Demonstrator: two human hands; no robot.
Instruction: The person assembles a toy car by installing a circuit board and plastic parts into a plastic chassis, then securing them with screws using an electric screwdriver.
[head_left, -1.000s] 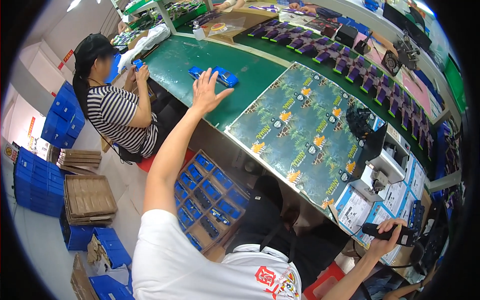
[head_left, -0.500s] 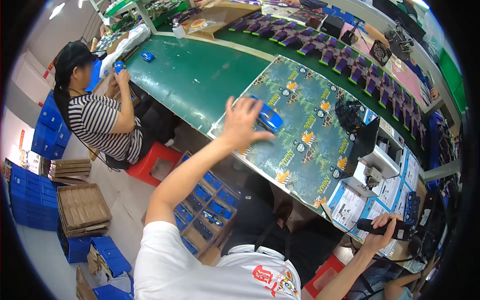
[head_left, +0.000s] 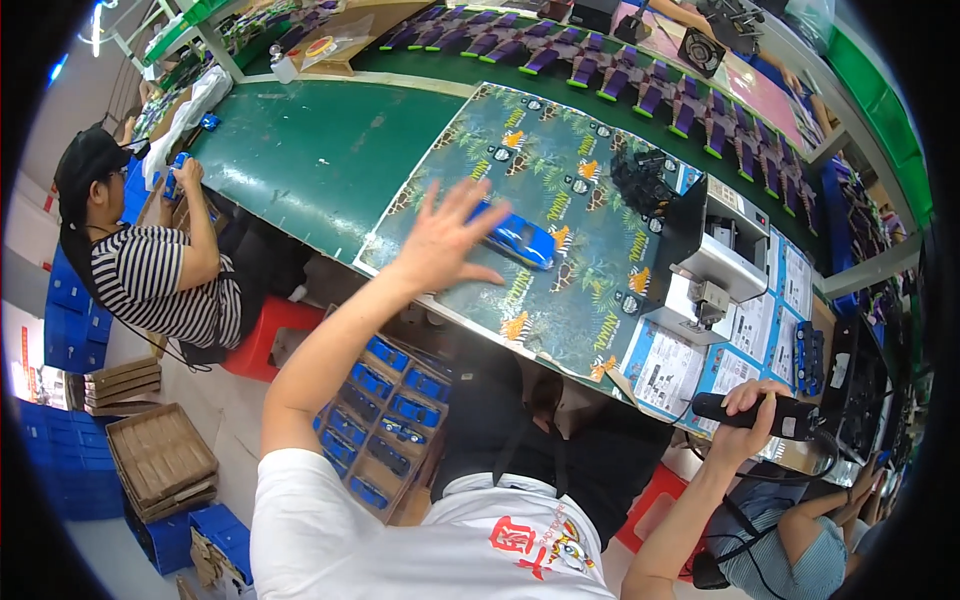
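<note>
My left hand is spread open over the patterned mat, its fingers fanned out. Just to its right a blue toy car lies on the mat, its left end partly hidden by my fingers. Whether the fingers touch the car, I cannot tell. At the lower right my right hand is wrapped round a black electric screwdriver with a cable at its end. Beyond it, a dark blue toy car part lies on printed sheets.
A white machine stands right of the mat, with black small parts behind it. Purple pieces line the far belt. Below the table edge sits a divided box of blue cars. A co-worker sits at left.
The view has shifted, moving most things leftward in the picture. My left hand stays spread beside the blue car, which shows more clearly now. The right hand still grips the screwdriver.
</note>
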